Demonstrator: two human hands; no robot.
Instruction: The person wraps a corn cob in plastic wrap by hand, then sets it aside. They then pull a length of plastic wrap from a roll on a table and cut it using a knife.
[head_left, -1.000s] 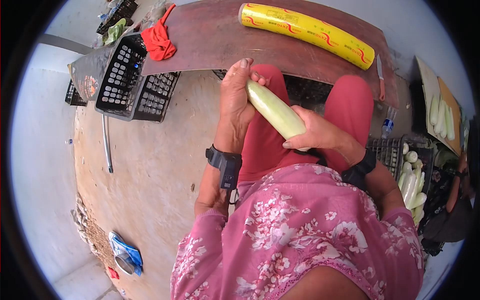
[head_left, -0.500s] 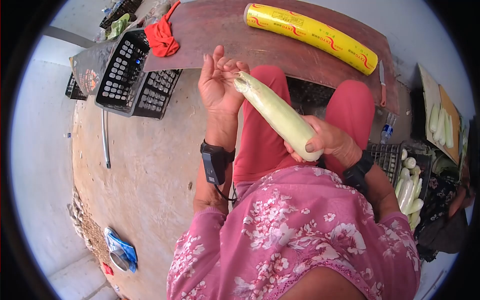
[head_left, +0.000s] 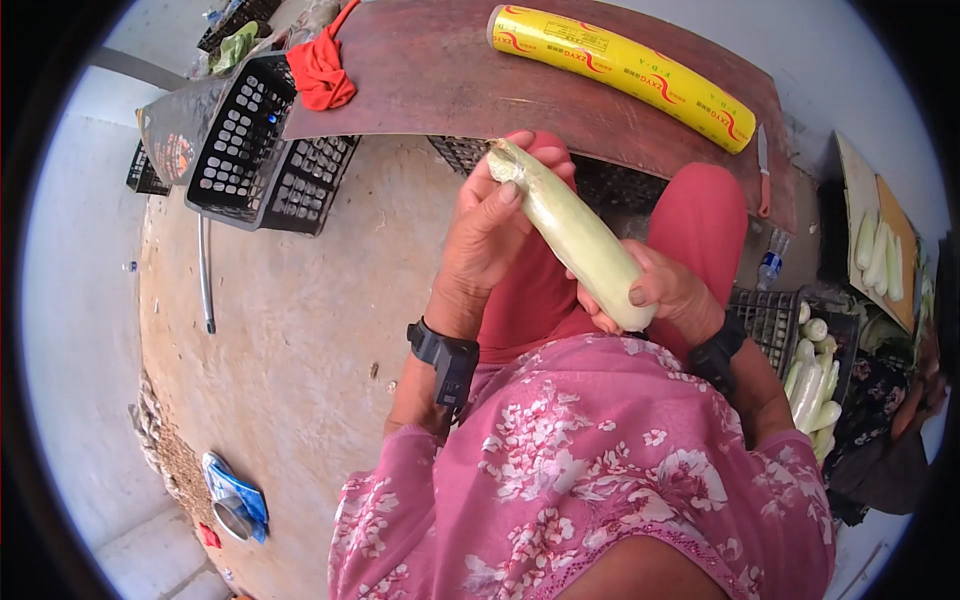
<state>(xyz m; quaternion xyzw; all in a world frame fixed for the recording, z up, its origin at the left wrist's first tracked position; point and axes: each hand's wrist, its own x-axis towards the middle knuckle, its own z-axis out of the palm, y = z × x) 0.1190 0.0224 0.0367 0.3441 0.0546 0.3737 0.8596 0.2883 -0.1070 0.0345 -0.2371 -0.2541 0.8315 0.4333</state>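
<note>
- Clasped round the stem end of a long, glossy, pale-green cylindrical vegetable (head_left: 570, 225): left hand (head_left: 485, 230), with thumb on top.
- Clamped round the rounded lower end: right hand (head_left: 672, 288).
- Held slantwise above the lap, over red-pink cloth trousers (head_left: 700, 210).
- Could slip lapward or floorward on any loosening at the lower end, the likely cause being a slick surface; hard to tell skin from clear film.
- Could bruise at the stem end under too hard a left thumb.
- Could knock the flat reddish-brown table (head_left: 420, 75) if swung forward carelessly.
</note>
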